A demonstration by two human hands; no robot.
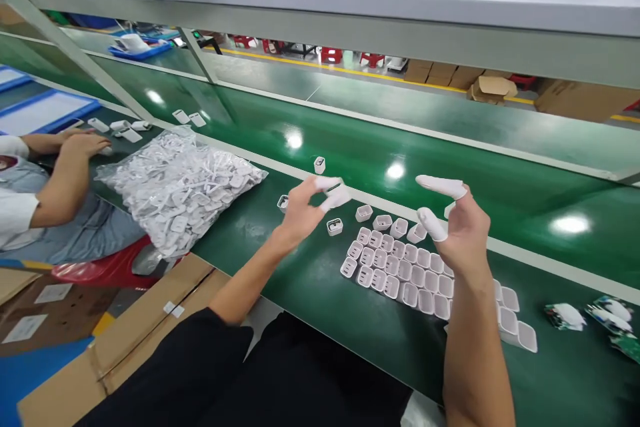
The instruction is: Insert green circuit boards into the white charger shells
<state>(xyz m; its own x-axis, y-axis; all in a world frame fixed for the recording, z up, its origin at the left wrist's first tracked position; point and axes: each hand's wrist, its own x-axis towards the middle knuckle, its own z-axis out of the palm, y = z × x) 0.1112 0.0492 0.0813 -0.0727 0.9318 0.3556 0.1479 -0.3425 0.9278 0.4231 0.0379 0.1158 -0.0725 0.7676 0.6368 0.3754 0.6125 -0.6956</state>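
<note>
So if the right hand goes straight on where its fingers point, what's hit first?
Probably the left hand, across the gap from the right hand; depth is unclear, so it might miss.

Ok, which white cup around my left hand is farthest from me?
The white cup standing beyond your left hand, highest in the picture; the others near it sit closer to you.

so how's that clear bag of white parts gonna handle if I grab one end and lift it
The bag will probably sag, since its film looks wrinkled. It may feel fairly heavy, being packed with many white parts. Those could shift, as they lie jumbled.
</note>
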